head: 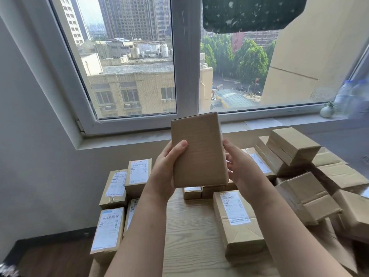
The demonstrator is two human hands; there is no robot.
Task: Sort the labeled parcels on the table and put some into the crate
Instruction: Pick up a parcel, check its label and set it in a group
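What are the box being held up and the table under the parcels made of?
The plain brown rectangular box looks like matte corrugated cardboard: faint ribbing shows across its face. The pale table top looks like wood or wood-grain laminate, given its streaky grain lines; which one is unclear.

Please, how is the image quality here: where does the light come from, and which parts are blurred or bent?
Head view: daylight enters through the window behind, so the raised parcel held by the left hand and right hand shows a shaded face; the wide lens bends the window frame; the bottles at the right edge are blurred.
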